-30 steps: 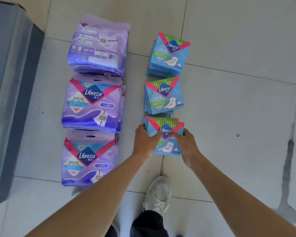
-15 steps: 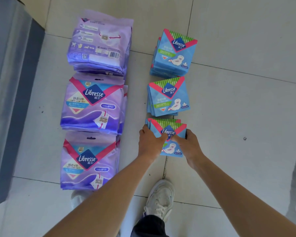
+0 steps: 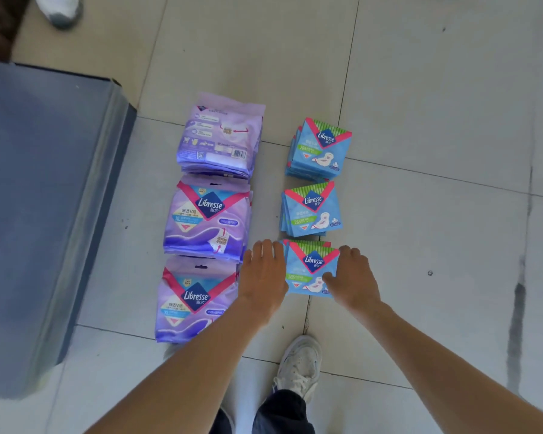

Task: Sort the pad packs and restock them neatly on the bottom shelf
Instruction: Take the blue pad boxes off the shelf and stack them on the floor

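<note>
Shelf (image 3: 44, 214) edge runs along the far left, a grey-blue slab, its long side roughly parallel to the purple column. A strip of bare floor (image 3: 436, 245) lies between shelf and packs, narrow but clear.

Purple packs next, three piles in a line going away from me: near pile (image 3: 192, 299), middle pile (image 3: 207, 217), far pile (image 3: 221, 136), the far one showing its printed back with a barcode. The piles overlap slightly at their ends.

My left hand (image 3: 264, 277) sits in the gap between the purple column and the blue one, fingers spread flat and pointing away from me, its fingertips pressed against the left edge of the near blue stack (image 3: 309, 267). Palm down, not closed round anything.

Blue packs form the second column: near stack, middle stack (image 3: 311, 211), far stack (image 3: 318, 148), each fanned a little, with small gaps between them. The near stack lies directly between my two hands.

My right hand (image 3: 353, 278) rests against that stack's right edge, thumb lying over its lower right corner, fingers loosely curled. Both hands bracket the stack from the sides; it sits on the floor.

My shoe (image 3: 300, 364) is just below the stack. To the right, wide open tile with grout lines and dark streaks. Another shoe (image 3: 60, 9) shows top left.
</note>
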Tool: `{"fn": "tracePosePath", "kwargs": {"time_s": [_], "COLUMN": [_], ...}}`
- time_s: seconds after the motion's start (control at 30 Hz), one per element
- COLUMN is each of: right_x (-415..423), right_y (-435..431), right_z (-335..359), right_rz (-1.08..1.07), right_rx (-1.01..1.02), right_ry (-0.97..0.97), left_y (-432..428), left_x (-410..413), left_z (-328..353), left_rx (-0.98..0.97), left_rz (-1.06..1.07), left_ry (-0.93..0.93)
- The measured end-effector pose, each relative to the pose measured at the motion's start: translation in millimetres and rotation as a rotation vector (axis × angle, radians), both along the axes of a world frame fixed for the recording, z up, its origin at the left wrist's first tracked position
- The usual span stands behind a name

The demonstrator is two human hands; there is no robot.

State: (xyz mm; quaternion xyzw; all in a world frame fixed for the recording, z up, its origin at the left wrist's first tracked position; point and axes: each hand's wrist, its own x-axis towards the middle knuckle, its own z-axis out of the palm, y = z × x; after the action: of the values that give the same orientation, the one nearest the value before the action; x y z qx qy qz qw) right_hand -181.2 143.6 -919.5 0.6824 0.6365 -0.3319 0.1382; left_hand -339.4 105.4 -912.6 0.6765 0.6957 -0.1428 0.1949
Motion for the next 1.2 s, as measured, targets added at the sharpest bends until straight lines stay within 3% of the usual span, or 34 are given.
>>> {"fn": "tracePosePath", "kwargs": {"time_s": [0.23, 0.4, 0.5, 0.63, 0.73, 0.87, 1.2], "right_x": [-45.4, -146.4, -223.8, -319.6, -384.1, -460.8, -615.4], "right_y": [-7.3, 28.0, 52.4, 65.0, 62.5, 65.3, 108.0], "right_z": [118.4, 217.4, 279.3, 343.1, 376.2, 380.8, 357.1], "right_rz": [0.472, 0.7, 0.768, 0.801, 0.758, 0.734, 0.61], "right_rx": [0.152, 0.272, 0.36, 0.515, 0.425, 0.379, 0.445], "right_ry": [-0.05, 0.024, 0.1, 0.224, 0.291, 0.368, 0.45], "left_y": [13.4, 34.1, 38.5, 35.8, 26.1, 24.9, 66.6], "left_x": [-63.5, -161.2, -232.7, -331.1, -405.4, -482.0, -577.6], "left_z": [128.7, 234.6, 319.1, 378.0, 394.6, 384.6, 323.9], "left_rx": [0.065, 0.193, 0.252, 0.358, 0.464, 0.404, 0.304], "left_rz": [0.121, 0.287, 0.443, 0.658, 0.83, 0.933, 1.375], "left_ry": [-0.056, 0.002, 0.016, 0.089, 0.121, 0.116, -0.244]}}
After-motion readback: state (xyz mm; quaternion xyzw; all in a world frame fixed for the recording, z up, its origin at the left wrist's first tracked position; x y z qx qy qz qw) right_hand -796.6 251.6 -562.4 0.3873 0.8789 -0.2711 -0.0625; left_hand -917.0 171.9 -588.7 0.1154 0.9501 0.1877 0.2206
